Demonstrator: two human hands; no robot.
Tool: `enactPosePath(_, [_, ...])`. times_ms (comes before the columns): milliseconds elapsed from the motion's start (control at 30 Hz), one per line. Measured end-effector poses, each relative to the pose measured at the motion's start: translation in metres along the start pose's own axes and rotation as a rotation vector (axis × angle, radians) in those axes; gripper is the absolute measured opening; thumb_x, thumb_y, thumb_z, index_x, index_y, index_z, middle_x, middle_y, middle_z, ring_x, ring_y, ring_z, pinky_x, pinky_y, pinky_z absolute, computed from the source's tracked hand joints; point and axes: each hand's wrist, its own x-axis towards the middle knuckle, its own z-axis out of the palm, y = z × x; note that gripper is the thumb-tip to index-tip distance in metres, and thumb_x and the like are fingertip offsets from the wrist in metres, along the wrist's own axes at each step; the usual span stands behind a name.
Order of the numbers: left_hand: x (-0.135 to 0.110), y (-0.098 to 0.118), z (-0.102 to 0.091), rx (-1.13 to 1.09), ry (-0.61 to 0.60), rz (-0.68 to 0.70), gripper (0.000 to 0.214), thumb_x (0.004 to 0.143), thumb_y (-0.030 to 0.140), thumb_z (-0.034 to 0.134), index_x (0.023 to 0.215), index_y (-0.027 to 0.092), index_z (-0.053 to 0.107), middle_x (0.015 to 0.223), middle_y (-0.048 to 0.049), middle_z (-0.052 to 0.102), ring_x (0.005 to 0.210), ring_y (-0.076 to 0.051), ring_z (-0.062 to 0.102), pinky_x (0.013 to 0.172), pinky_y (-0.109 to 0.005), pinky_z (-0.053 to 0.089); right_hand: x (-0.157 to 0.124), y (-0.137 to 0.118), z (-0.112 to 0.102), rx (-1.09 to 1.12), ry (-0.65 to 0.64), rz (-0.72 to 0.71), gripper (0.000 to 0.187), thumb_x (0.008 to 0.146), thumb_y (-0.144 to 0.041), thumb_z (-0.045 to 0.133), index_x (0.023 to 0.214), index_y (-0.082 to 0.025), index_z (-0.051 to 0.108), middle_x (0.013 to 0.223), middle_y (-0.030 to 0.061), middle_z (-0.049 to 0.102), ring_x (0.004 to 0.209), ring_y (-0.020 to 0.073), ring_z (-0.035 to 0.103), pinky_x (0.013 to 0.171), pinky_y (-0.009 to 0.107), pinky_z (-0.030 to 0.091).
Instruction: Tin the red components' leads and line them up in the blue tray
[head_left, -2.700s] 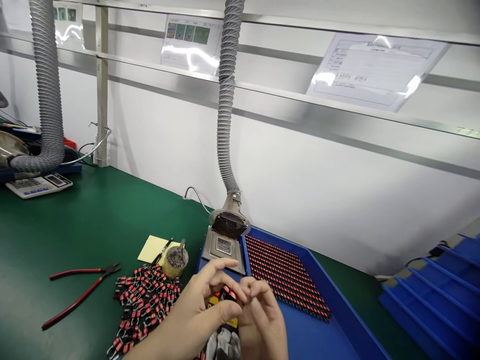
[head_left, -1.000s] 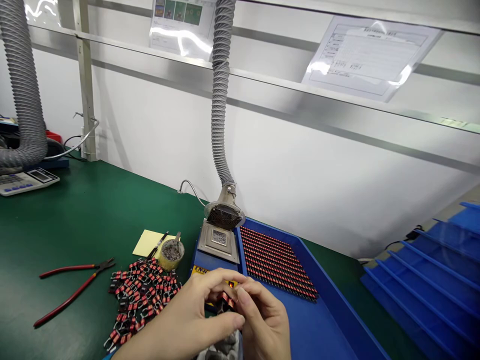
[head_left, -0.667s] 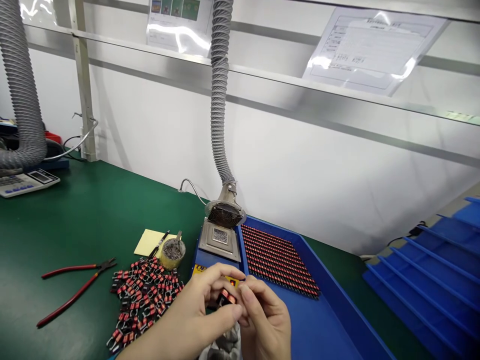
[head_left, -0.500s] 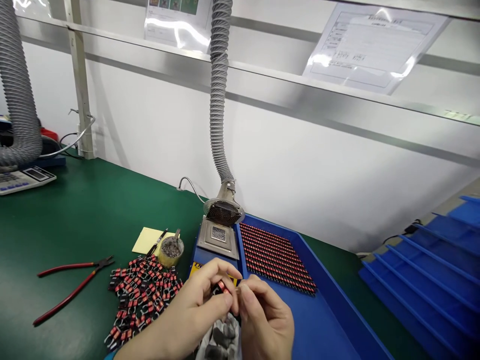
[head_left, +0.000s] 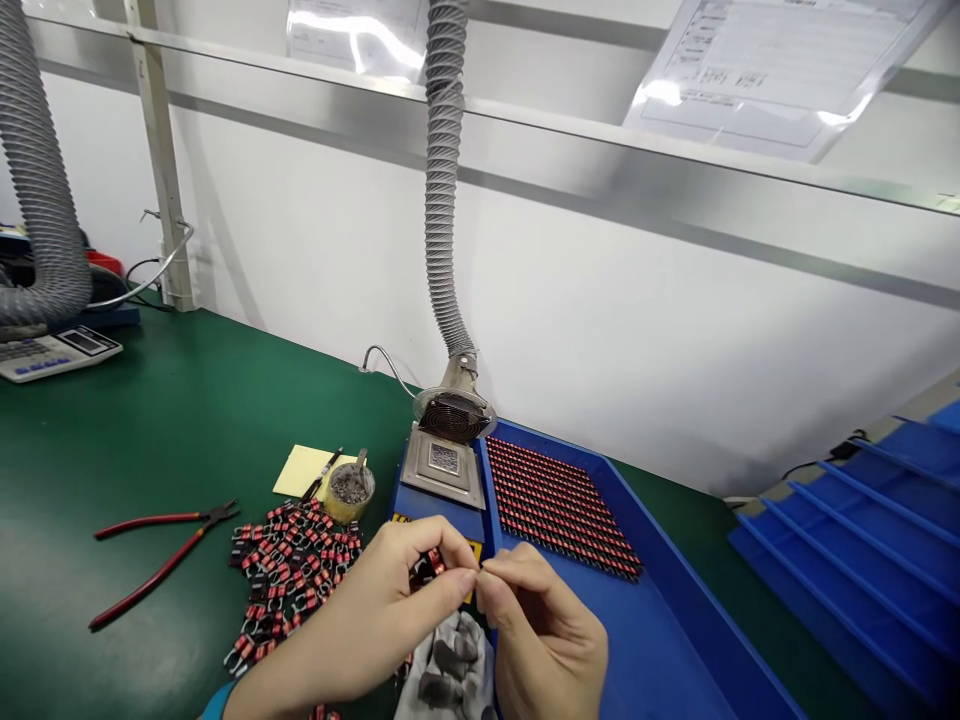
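My left hand (head_left: pixel 390 610) and my right hand (head_left: pixel 547 640) meet low in the middle, fingertips pinched together on a small red and black component (head_left: pixel 435 568). Only a bit of the part shows between the fingers. Left of my hands a heap of the same red and black components (head_left: pixel 289 580) lies on the green mat. Behind my hands stands a blue solder pot (head_left: pixel 444 475) with a metal top. A blue tray (head_left: pixel 660 640) on the right carries neat rows of red components (head_left: pixel 559 505). A grey and white glove (head_left: pixel 450 675) lies under my hands.
Red-handled pliers (head_left: pixel 157 555) lie on the mat at left. A small tin of flux (head_left: pixel 349 492) and a yellow note pad (head_left: pixel 307 470) sit behind the heap. A grey extraction hose (head_left: pixel 444 180) hangs over the pot. Stacked blue trays (head_left: pixel 870 560) stand right; a calculator (head_left: pixel 52 350) far left.
My hands stayed together on the small component, turning it and drawing slightly toward me. The view tilted down a little and the glove under my hands came more into sight.
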Motion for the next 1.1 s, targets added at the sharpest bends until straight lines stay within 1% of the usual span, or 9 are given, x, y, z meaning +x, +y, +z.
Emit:
enactPosePath(200, [0.002,-0.005,0.000,-0.042,0.052,0.050,0.019,0.093,0.031,0.053,0.080,0.019,0.059,0.080,0.0021,0.057,0.077,-0.013,0.049,0.071,-0.024,0.036,-0.001,0.000,0.002,-0.051,-0.011,-0.056,0.010,0.080,-0.016,0.073,0.079,-0.026,0.074,0.062,-0.0020,0.058,0.057,0.0124,0.053,0.052,0.023,0.043])
enactPosePath(367, [0.000,-0.003,0.000,-0.067,0.076,0.047,0.019,0.093,0.030,0.053,0.079,0.018,0.059,0.078,0.0023,0.056,0.075,-0.013,0.048,0.069,-0.023,0.036,-0.003,-0.003,0.004,-0.126,0.004,-0.218,0.037,0.079,-0.004,0.067,0.104,-0.031,0.074,0.069,-0.0016,0.062,0.061,0.0133,0.056,0.055,0.024,0.045])
enactPosePath(533, [-0.001,-0.002,0.000,-0.083,0.072,0.044,0.020,0.093,0.033,0.054,0.080,0.018,0.059,0.075,0.0024,0.056,0.071,-0.012,0.047,0.065,-0.023,0.036,0.000,-0.003,0.004,-0.179,-0.006,-0.227,0.029,0.079,-0.005,0.068,0.094,-0.028,0.075,0.069,-0.0008,0.065,0.060,0.0145,0.058,0.054,0.025,0.045])
enactPosePath(600, [0.000,-0.003,0.000,-0.089,0.087,0.056,0.020,0.093,0.031,0.054,0.079,0.018,0.059,0.074,0.0024,0.055,0.070,-0.012,0.047,0.065,-0.023,0.036,0.002,-0.005,0.002,-0.185,-0.068,-0.216,0.021,0.079,-0.005,0.067,0.083,-0.025,0.072,0.066,-0.0008,0.064,0.058,0.0142,0.057,0.053,0.025,0.044])
enactPosePath(667, [0.001,-0.004,0.000,-0.091,0.088,0.067,0.019,0.092,0.031,0.054,0.079,0.018,0.059,0.074,0.0026,0.055,0.071,-0.012,0.047,0.066,-0.023,0.036,0.004,-0.007,0.000,-0.178,-0.212,-0.209,0.019,0.080,-0.005,0.066,0.077,-0.023,0.069,0.062,-0.0009,0.063,0.055,0.0141,0.056,0.053,0.026,0.045])
enactPosePath(767, [0.001,-0.004,-0.001,-0.064,0.081,0.062,0.018,0.092,0.030,0.054,0.079,0.018,0.058,0.076,0.0026,0.055,0.073,-0.012,0.048,0.068,-0.023,0.037,0.005,-0.010,-0.004,-0.097,-0.353,-0.228,0.019,0.079,-0.006,0.064,0.082,-0.024,0.070,0.066,0.0005,0.064,0.059,0.0163,0.059,0.058,0.029,0.049])
enactPosePath(933, [-0.002,-0.001,-0.002,0.010,0.013,0.054,0.020,0.093,0.030,0.052,0.078,0.018,0.060,0.073,0.0031,0.056,0.070,-0.012,0.048,0.064,-0.022,0.036,0.000,-0.013,-0.003,-0.178,-0.114,-0.350,0.041,0.079,-0.001,0.062,0.107,-0.030,0.073,0.078,0.0024,0.070,0.068,0.0194,0.062,0.062,0.033,0.050])
enactPosePath(1033, [-0.003,0.000,-0.002,0.187,-0.008,0.097,0.020,0.094,0.028,0.051,0.079,0.019,0.062,0.071,0.0029,0.057,0.068,-0.012,0.050,0.062,-0.022,0.036,-0.002,-0.016,0.001,-0.251,-0.045,-0.322,0.024,0.085,-0.007,0.061,0.089,-0.027,0.073,0.070,0.0016,0.066,0.062,0.0176,0.058,0.059,0.031,0.045])
enactPosePath(1100, [-0.002,0.000,-0.002,0.352,-0.010,0.179,0.020,0.095,0.025,0.050,0.082,0.020,0.063,0.073,0.0017,0.061,0.068,-0.012,0.053,0.064,-0.021,0.038,-0.002,-0.017,0.000,-0.226,-0.083,-0.162,0.017,0.089,-0.018,0.059,0.076,-0.024,0.067,0.064,0.0009,0.059,0.058,0.0155,0.053,0.056,0.029,0.042])
